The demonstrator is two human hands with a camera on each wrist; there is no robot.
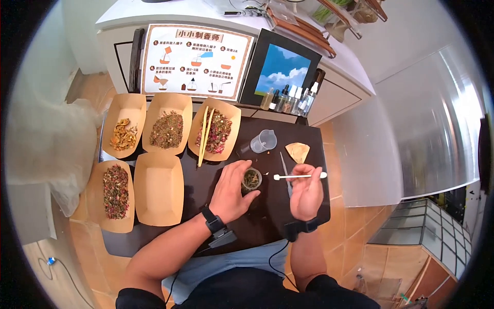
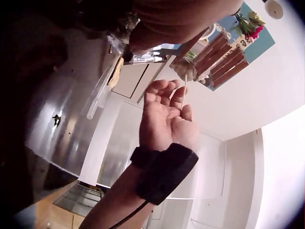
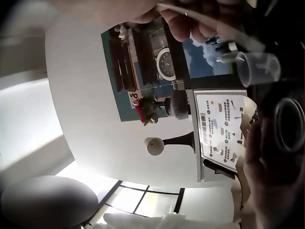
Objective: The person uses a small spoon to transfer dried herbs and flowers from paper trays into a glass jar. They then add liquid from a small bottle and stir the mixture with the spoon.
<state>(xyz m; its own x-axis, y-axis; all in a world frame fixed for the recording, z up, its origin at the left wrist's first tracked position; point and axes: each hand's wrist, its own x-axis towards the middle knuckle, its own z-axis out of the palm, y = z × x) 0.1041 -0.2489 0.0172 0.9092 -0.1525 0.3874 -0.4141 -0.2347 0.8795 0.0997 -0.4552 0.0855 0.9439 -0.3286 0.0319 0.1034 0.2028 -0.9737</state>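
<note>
Dried plant bits fill part of a small clear jar point(image 1: 251, 179) on the dark table; my left hand point(image 1: 232, 189) curls around its left side, thumb at the near edge. To the right, my right hand point(image 1: 307, 191) pinches a thin white stick point(image 1: 296, 176) held level above the table, its left end pointing toward the jar. The right wrist view shows the jar point(image 3: 289, 125) beside the left hand point(image 3: 267, 174), and the stick point(image 3: 209, 24) in the right hand point(image 3: 190, 19). In the left wrist view the right hand point(image 2: 167, 114) is raised, palm showing.
Paper trays of dried material stand left, one tray point(image 1: 159, 189) empty; wooden tongs point(image 1: 205, 136) lie across another. A plastic measuring cup point(image 1: 263, 141), a folded filter point(image 1: 297, 152) and clear tweezers-like tool point(image 1: 284, 167) lie beyond the hands. Small bottles point(image 1: 290, 100) and an instruction sheet point(image 1: 195, 62) stand behind.
</note>
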